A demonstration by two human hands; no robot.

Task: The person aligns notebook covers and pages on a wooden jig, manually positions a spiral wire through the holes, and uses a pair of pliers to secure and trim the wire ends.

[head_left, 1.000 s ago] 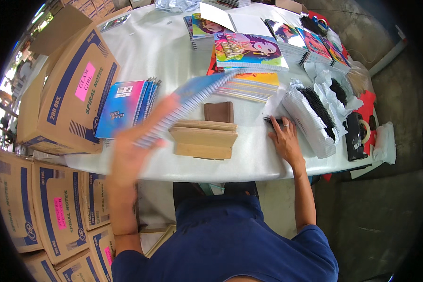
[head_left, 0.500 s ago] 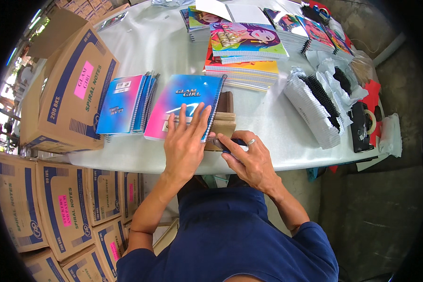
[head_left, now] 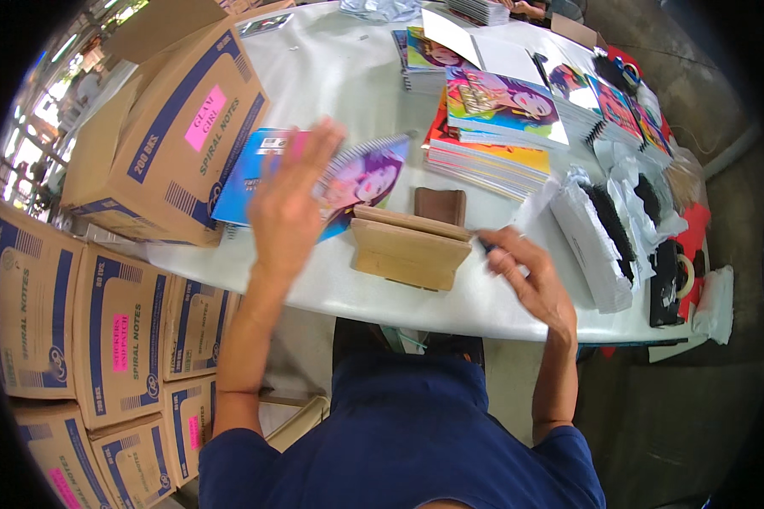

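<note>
My left hand (head_left: pixel 290 204) is blurred by motion, fingers stretched out over the blue-and-pink spiral notebooks (head_left: pixel 250 188) at the left. Beside and partly under it lies a spiral notebook (head_left: pixel 369 180) with a drawn woman's face on its cover; its left part is hidden by the hand. My right hand (head_left: pixel 530 276) is closed around a small dark-handled tool (head_left: pixel 487 244), mostly hidden by the fingers. The tool's tip is by the right end of a tan slotted block (head_left: pixel 409 254). Behind that block sits a brown piece (head_left: pixel 440 205).
A large open carton (head_left: pixel 165 144) stands at the table's left, with more cartons (head_left: pixel 119 331) stacked below. Piles of colourful notebooks (head_left: pixel 492 165) lie at the back. Black spiral coils in white wrapping (head_left: pixel 594 246) and a tape dispenser (head_left: pixel 671 284) are at the right.
My left hand has moved left toward the notebook pile. The notebook formerly under it now shows the drawn face and lies off the tan block. My right hand has shifted right with its tool.
</note>
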